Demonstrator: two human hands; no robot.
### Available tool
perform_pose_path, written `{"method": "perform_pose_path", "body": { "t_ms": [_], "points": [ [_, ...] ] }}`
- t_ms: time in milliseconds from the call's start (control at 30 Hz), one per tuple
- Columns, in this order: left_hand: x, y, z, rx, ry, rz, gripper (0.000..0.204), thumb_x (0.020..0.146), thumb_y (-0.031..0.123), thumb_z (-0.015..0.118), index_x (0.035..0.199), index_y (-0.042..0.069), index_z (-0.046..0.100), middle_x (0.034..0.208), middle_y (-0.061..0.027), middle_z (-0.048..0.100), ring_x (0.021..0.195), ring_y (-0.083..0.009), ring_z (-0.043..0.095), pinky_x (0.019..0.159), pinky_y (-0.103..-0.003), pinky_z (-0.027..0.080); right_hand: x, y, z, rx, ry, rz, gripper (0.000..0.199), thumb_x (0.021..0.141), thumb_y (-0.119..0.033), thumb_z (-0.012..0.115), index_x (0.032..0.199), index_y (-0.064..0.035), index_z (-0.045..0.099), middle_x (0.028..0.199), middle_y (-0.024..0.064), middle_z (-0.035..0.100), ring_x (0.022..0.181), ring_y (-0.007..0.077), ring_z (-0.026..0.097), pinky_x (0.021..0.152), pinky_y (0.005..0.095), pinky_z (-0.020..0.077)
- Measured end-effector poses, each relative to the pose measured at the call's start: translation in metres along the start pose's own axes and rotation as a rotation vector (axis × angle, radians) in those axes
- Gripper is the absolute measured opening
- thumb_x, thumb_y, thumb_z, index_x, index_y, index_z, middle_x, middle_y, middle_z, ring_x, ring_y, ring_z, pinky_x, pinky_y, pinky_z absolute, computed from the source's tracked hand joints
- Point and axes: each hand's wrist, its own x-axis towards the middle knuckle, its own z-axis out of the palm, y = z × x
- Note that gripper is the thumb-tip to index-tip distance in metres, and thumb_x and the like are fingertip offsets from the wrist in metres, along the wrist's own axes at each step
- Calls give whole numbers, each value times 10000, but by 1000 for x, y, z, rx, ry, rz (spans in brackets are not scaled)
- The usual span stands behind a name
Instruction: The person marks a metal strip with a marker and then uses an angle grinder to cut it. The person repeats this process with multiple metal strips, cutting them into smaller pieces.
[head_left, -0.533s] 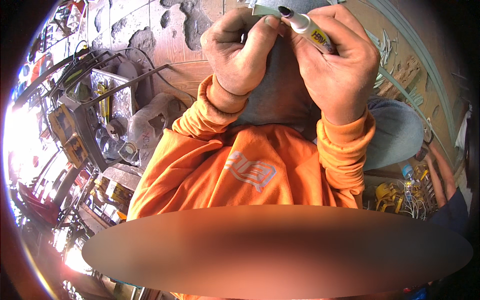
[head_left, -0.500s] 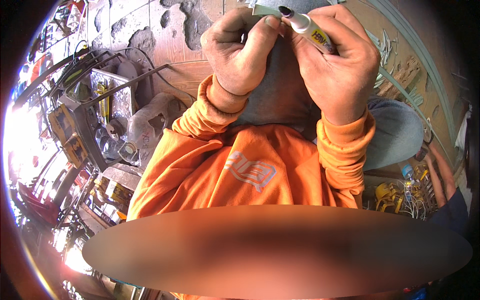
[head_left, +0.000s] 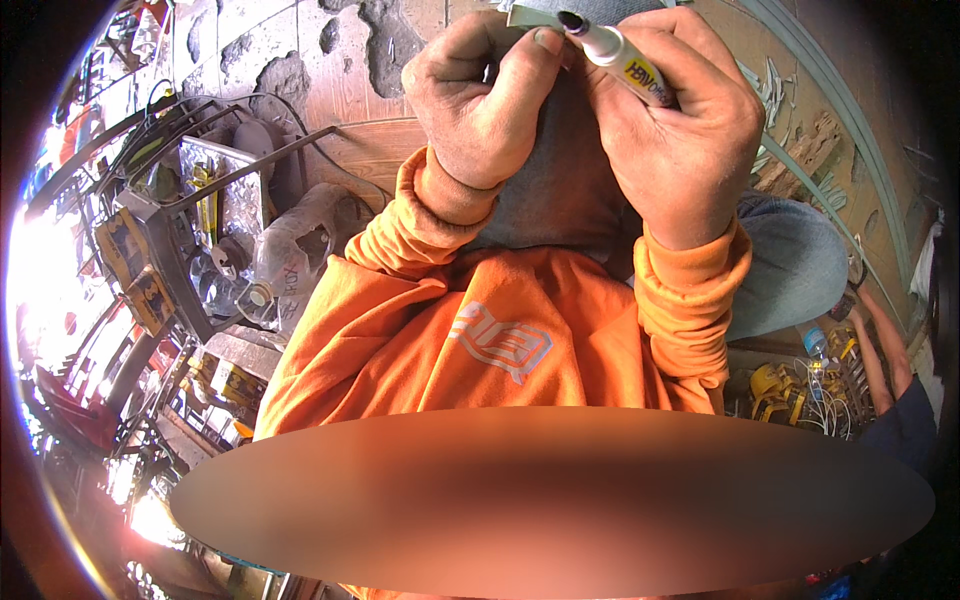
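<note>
A white marker (head_left: 622,60), its dark end pointing up and left, sits in the right hand (head_left: 680,130), fingers closed round it — just beside a pale flat piece (head_left: 532,17) that the left hand (head_left: 478,112) pinches between thumb and curled fingers. Farther left — well apart from both hands — a metal frame (head_left: 180,250) stands near a clear plastic bottle (head_left: 285,255).

Pale strips (head_left: 838,70) on brown floor (head_left: 365,145)

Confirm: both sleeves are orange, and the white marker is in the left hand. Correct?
No, wrong hand: the head view shows the white marker in the right hand. Both sleeves are orange, as you say.
</note>
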Motion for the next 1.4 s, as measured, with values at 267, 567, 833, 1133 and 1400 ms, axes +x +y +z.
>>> {"method": "perform_pose_path", "body": {
  "t_ms": [267, 567, 833, 1133, 1400],
  "points": [
    [-1, 11, 5, -69, -16, -146, 117, 908, 21, 611, 918, -54, 700, 765, 5, 640, 664, -52, 511, 606, -207, 385, 1, -1, 1, -2, 9, -13, 130, 738, 90, 766, 842, 17, 736, 716, 75, 611, 597, 143, 579, 513, 268, 433],
    [4, 24, 11, -13, -14, -205, 121, 900, 50, 644, 875, -54, 700, 723, 8, 624, 634, -50, 478, 573, -209, 342, -2, -9, -20, 249, -19, 326, 209, 793, 107, 733, 985, 25, 724, 836, 18, 654, 669, 63, 555, 564, 206, 442],
    [12, 20, 1, -66, -46, -127, 114, 885, -3, 598, 894, -31, 708, 723, -10, 629, 638, -78, 544, 596, -228, 412, -1, -6, -30, 198, -13, 281, 179, 764, 69, 767, 924, 4, 724, 790, 27, 629, 645, 87, 566, 556, 236, 435],
    [5, 17, 19, -190, 185, -140, 166, 920, 68, 554, 823, -8, 666, 678, 26, 569, 607, -48, 449, 563, -215, 322, -4, 3, -6, 28, 64, 33, 142, 716, 62, 764, 836, -12, 744, 711, 70, 624, 588, 173, 604, 522, 295, 444],
    [10, 25, 3, -79, -46, -215, 186, 921, 45, 510, 809, 0, 651, 705, 29, 570, 607, -37, 431, 558, -211, 312, -3, 5, -2, 108, 51, 88, 106, 717, 58, 767, 779, -4, 708, 687, 73, 601, 570, 173, 571, 518, 308, 423]
  ]
}}
